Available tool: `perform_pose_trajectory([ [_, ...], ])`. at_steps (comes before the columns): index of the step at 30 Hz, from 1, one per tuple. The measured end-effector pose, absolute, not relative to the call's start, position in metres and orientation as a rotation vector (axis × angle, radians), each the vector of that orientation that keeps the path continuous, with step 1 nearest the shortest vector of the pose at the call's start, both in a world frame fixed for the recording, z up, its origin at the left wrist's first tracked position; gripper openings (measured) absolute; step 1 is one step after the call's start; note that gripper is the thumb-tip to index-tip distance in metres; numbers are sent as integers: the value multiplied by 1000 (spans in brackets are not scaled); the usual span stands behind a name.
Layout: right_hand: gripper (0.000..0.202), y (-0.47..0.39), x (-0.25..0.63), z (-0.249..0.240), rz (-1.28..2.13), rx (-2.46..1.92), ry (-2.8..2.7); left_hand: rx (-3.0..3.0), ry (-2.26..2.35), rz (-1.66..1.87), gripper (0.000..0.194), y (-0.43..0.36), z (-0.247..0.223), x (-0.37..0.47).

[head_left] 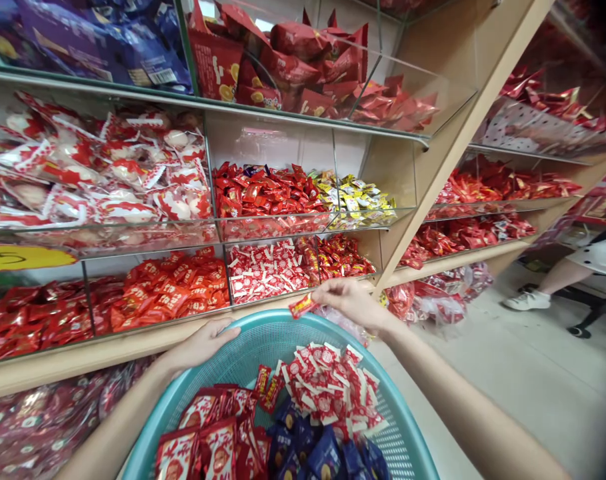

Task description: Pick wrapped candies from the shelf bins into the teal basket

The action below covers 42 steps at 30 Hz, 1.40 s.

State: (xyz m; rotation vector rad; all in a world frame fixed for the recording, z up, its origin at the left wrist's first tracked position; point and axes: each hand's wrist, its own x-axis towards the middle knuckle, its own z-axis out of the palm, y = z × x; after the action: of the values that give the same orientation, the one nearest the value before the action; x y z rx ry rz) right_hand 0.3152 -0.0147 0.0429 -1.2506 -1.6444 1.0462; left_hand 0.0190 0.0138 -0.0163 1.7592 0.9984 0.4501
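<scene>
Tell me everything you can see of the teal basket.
The teal basket is round and looks plastic, with a smooth rim and perforated walls. Open side up before the shelves, near edge out of frame, it holds red, white and dark blue packets. The left hand rests at its rim. Its support is hidden.

L hand point(201, 343) & R hand point(351, 304) bare. L forearm point(125, 413) & R forearm point(447, 380) bare full vis. length, slim, smooth outline, tapering twd wrists point(381, 320). Fingers point(333, 287) slender; fine detail too sm. to tell.
</scene>
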Motion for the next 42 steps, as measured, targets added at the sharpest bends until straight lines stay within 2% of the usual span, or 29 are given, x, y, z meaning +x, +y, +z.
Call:
perform_pose_trajectory([
  [9, 17, -22, 233, -19, 1098, -1305, -2387, 1769, 999, 455, 45, 14, -20, 15],
  [13, 11, -19, 220, -40, 1068, -1364, -2516, 1774, 992, 476, 42, 16, -25, 13],
  [16, 9, -19, 220, -42, 1007, -1332, -2475, 1780, 999, 470, 42, 17, -26, 13],
  [21, 37, -8, 258, -1, 876, -1169, -2199, 1784, 991, 452, 43, 17, -21, 15],
  [23, 40, 6, 287, 19, 781, -1208, -2030, 1785, 987, 459, 43, 18, -22, 15],
  [26, 33, 34, 334, 33, 482, -1420, -1788, 1790, 994, 465, 44, 19, -24, 15],
  [29, 20, 61, 367, 28, 223, -1703, -1658, 1793, 1016, 466, 44, 18, -23, 16],
  [35, 14, 88, 368, 6, 178, -1819, -1651, 1749, 1049, 460, 42, 15, -19, 18],
  [42, 14, 96, 362, 5, 145, -1982, -1687, 1748, 1057, 451, 43, 17, -21, 16],
])
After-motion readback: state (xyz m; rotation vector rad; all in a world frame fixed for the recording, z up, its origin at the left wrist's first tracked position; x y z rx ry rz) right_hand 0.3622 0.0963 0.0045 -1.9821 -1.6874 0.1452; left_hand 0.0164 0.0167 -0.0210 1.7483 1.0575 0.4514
